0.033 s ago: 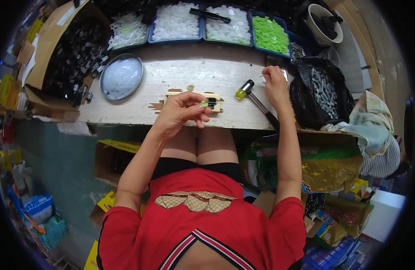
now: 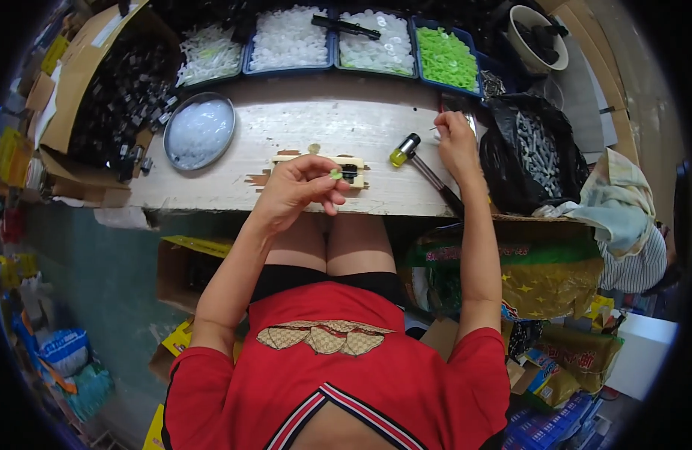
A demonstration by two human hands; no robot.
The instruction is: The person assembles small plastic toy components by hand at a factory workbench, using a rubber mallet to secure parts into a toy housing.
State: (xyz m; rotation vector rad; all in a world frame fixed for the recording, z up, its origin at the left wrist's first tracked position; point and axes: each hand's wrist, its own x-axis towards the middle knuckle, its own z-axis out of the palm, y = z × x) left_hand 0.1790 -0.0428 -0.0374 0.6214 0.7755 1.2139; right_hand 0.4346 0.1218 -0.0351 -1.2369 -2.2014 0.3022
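Observation:
My left hand [image 2: 292, 186] is over the near edge of the workbench, its thumb and index finger closed on a small light-green plastic piece [image 2: 335, 174]. Just beyond those fingers lies a cream block jig [image 2: 359, 182] with a black part [image 2: 350, 171] seated in it; my hand hides some of the jig. Farther right, my right hand [image 2: 458, 146] pinches a thin pin [image 2: 434, 128], too small to make out well. A hammer [image 2: 430, 174] with a yellow, clear-looking face rests on the bench between my hands, its handle end close to my right forearm.
A round metal dish [image 2: 201, 131] of whitish pieces stands at left, near a carton [image 2: 57, 124] of black parts. Along the back are trays of white pieces [image 2: 290, 41] and green pieces [image 2: 446, 56]. A black bag [image 2: 503, 154] of grey screw-like parts sits at right.
The whole view has shifted very slightly. Both hands keep their places and their grips.

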